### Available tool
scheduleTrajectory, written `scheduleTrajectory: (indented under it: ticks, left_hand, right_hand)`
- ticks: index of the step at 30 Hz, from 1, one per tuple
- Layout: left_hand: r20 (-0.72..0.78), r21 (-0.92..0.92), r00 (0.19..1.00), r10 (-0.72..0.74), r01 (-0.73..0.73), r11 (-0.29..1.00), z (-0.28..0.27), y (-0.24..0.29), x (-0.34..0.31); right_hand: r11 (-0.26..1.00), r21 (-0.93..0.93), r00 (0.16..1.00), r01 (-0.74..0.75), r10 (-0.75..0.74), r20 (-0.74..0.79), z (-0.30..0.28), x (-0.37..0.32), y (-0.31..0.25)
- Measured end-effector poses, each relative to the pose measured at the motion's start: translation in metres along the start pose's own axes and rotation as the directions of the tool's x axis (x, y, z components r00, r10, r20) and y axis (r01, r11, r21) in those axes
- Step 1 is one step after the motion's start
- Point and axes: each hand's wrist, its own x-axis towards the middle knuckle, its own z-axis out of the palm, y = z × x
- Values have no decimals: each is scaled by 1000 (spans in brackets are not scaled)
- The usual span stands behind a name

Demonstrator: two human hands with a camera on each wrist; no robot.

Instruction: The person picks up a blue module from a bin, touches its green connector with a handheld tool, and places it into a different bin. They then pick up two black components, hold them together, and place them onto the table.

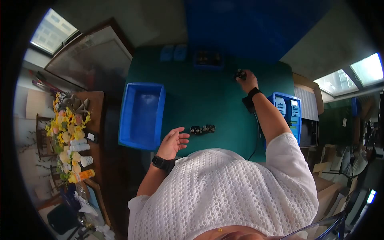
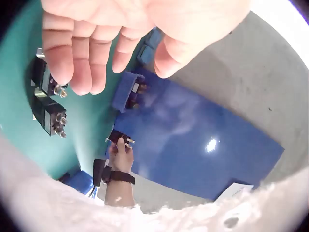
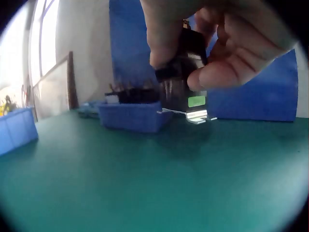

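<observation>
My right hand (image 1: 249, 81) pinches a black boxy electrical part (image 3: 179, 92) between thumb and fingers, over the far right of the green table. Metal tabs stick out at the part's bottom, and a small green label shows on its side. Two similar black parts with paired metal posts, a left one (image 1: 195, 130) and a right one (image 1: 209, 128), lie side by side near the front edge. Just left of them is my left hand (image 1: 173, 143), palm up with loosely bent fingers and nothing in it. In the left wrist view its fingertips overlap one of these parts (image 2: 42, 77).
A large blue bin (image 1: 142, 116) stands at the left. At the back sits a small blue box (image 3: 130, 116) holding several black parts, beside light blue pieces (image 1: 174, 53). To the right is a blue crate (image 1: 297, 120) with light blue pieces; a cable (image 1: 257, 138) runs beside it.
</observation>
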Motion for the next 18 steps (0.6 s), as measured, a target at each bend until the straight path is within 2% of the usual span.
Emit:
scheduleTrajectory:
  ticks: [4, 7, 10, 13, 16, 18]
  left_hand:
    - [-78, -40, 997, -17, 14, 999, -14, -11, -3]
    - [-136, -58, 991, -9, 1, 998, -18, -15, -7]
    - [-179, -41, 984, 4, -11, 999, -17, -16, -7]
    - [-178, -39, 984, 12, -19, 999, -18, -18, -6]
    - [-148, 24, 989, 6, -3, 1000, -17, -20, 0]
    - [-182, 172, 981, 60, -28, 985, -11, -21, 6]
  right_hand:
    - [994, -109, 998, -24, 29, 48, 13, 33, 16]
    - [997, -83, 989, -2, 14, 145, 15, 47, 17]
    - [993, -87, 974, 84, -63, 217, 23, 57, 29]
    - [996, -81, 945, 41, -13, 328, 21, 60, 29]
    - [988, -132, 986, 81, -60, 155, 28, 58, 49]
    - [976, -148, 988, 157, -157, 10, 10, 34, 19]
